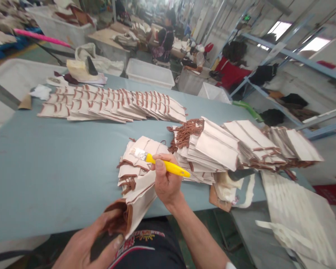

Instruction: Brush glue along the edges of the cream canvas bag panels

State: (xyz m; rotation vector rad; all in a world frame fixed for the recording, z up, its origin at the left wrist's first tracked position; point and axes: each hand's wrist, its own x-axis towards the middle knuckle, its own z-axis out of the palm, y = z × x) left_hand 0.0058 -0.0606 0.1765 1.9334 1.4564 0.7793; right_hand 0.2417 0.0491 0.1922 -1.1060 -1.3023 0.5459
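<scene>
A paintbrush with a yellow handle [169, 166] and whitish bristles is gripped in my right hand [168, 186], its tip pointing left over a small stack of cream fabric pieces [144, 144] with brown edges. My left hand [98, 239] holds the near end of a cream fabric pouch [141, 209], spreading its mouth so the brown inside shows. The far end of this pouch leans against the stack, below my right hand. Thin brown cords stick out between the stacked pieces.
A long overlapping row of cream pieces [109, 106] lies across the back of the blue-grey table [58, 160]. Thicker stacks [215, 145] stand to the right. White tubs [149, 73] are beyond the table, a blue shelf frame [285, 108] at right, a person [165, 39] farther back.
</scene>
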